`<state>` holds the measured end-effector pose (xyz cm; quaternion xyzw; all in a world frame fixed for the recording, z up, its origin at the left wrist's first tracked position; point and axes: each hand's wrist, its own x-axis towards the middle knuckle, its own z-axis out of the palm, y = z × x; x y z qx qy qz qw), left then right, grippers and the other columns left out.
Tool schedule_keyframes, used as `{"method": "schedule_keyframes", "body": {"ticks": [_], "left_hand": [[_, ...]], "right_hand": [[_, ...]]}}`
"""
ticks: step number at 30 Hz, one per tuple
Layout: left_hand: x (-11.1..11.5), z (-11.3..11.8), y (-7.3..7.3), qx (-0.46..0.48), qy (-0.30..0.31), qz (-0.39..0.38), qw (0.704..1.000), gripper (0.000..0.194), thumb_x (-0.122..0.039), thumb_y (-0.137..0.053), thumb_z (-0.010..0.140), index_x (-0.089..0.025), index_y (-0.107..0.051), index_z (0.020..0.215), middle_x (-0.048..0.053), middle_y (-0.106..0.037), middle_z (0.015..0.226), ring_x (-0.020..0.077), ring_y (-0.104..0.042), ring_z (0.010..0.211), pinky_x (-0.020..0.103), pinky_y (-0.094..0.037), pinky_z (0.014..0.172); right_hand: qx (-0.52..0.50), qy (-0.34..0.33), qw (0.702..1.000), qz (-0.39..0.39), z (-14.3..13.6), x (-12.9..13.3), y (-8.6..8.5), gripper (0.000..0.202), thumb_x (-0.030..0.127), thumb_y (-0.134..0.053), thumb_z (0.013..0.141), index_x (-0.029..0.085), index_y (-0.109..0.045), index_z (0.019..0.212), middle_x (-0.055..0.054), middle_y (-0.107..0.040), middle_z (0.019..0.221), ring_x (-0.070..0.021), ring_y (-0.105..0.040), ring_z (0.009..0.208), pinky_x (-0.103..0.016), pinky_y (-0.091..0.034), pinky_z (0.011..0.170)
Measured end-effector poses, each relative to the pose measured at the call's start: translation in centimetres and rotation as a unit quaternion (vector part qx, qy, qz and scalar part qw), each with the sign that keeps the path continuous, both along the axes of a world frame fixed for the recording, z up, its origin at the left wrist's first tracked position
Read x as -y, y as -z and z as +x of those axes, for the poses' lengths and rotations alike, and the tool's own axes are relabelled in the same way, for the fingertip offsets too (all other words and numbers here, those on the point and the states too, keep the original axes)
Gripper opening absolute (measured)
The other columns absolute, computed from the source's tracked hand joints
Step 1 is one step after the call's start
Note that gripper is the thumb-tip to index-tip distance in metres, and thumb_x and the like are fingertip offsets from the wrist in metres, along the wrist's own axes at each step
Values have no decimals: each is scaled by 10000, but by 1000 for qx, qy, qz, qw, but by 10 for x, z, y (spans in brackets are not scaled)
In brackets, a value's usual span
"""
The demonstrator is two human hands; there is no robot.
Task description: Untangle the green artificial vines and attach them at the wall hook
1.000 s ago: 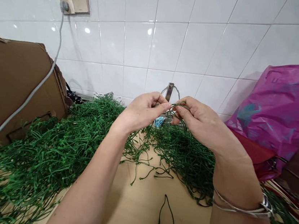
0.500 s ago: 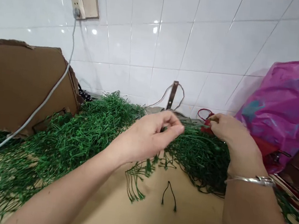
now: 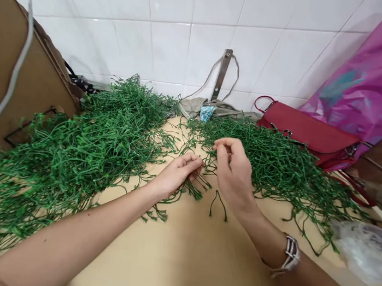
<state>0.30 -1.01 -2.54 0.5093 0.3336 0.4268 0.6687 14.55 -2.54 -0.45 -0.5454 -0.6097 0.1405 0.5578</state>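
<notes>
No words, labels, brands, numbers or signs can be read. Beyond and to the right of the right hand's fingers, the pink bag carries pale blue printed shapes, but no letters can be made out on it. Straight beyond the fingers of the left hand, the small blue-and-white packet by the wall bears a pattern too small to tell as writing or plain decoration.

The left grip partly hides green strands.
</notes>
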Motion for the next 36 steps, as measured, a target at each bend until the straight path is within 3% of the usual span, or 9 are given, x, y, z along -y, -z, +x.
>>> {"method": "schedule_keyframes", "body": {"ticks": [3, 6, 11, 17, 22, 26, 29, 33, 36], "left_hand": [[0, -2, 2, 8, -3, -10, 1000, 381, -497, -749, 777, -166, -561, 788, -31, -507, 709, 86, -424, 623, 228, -330, 575], [-1, -4, 4, 25, -22, -19, 999, 371, -483, -751, 786, -162, -564, 783, -32, -506, 714, 82, -425, 623, 229, -338, 583], [-4, -5, 5, 46, -50, -29, 997, 351, -445, -765, 791, -161, -560, 775, -41, -492, 699, 71, -419, 605, 221, -350, 585], [-1, -6, 4, 14, -43, -29, 999, 372, -440, -813, 760, -166, -579, 853, -56, -552, 688, 55, -399, 544, 199, -317, 514], [1, -7, 1, -36, -91, -5, 995, 340, -446, -807, 757, -167, -616, 796, -62, -529, 634, 57, -396, 519, 209, -311, 507], [0, -5, 4, -60, -126, 42, 989, 258, -383, -794, 759, -171, -657, 812, -23, -618, 753, 85, -507, 644, 212, -401, 624], [0, -3, 8, -85, -152, 59, 983, 237, -378, -743, 797, -175, -628, 834, -32, -599, 716, 92, -493, 625, 215, -399, 622], [1, 2, 12, -109, -176, 70, 976, 187, -340, -657, 851, -179, -567, 821, -41, -534, 691, 98, -451, 626, 214, -381, 621], [3, 3, 9, -108, -186, 91, 972, 197, -316, -618, 883, -189, -512, 775, -48, -451, 670, 107, -410, 647, 213, -364, 624]], "right_hand": [[-44, -30, 998, -35, 2, 6, 23, 237, 416, -461, 990, 226, -594, 1035, -80, -690, 1048, -215, -627, 976, -378, -496, 901], [-55, -58, 995, -58, 7, 7, 32, 285, 465, -491, 989, 221, -627, 1045, -81, -684, 1063, -220, -628, 1014, -390, -496, 941], [31, -109, 993, -24, 10, 0, 41, 242, 363, -570, 950, 256, -681, 1137, -101, -650, 1237, -246, -599, 1184, -450, -462, 1049], [151, -40, 986, 55, 14, -4, 45, 113, 281, -626, 923, 273, -734, 953, -90, -690, 1205, -286, -595, 1191, -511, -413, 1066], [206, -68, 971, 102, 14, 0, 34, 133, 214, -571, 942, 250, -698, 965, -89, -723, 1137, -267, -624, 1121, -468, -440, 1015], [279, -62, 955, 78, 9, 7, 26, 146, 210, -528, 950, 227, -673, 959, -96, -739, 1101, -286, -628, 1072, -452, -438, 917], [336, -40, 940, 49, 1, 9, 23, 170, 204, -498, 938, 213, -659, 886, -112, -738, 992, -304, -612, 1021, -458, -388, 891], [224, -55, 973, -19, -4, 0, 27, 141, 188, -499, 855, 224, -544, 726, -56, -645, 767, -215, -572, 770, -359, -395, 746], [164, -57, 984, -36, 5, -14, 34, 168, 199, -423, 868, 235, -498, 723, 12, -554, 641, -157, -508, 604, -286, -393, 605]]}}
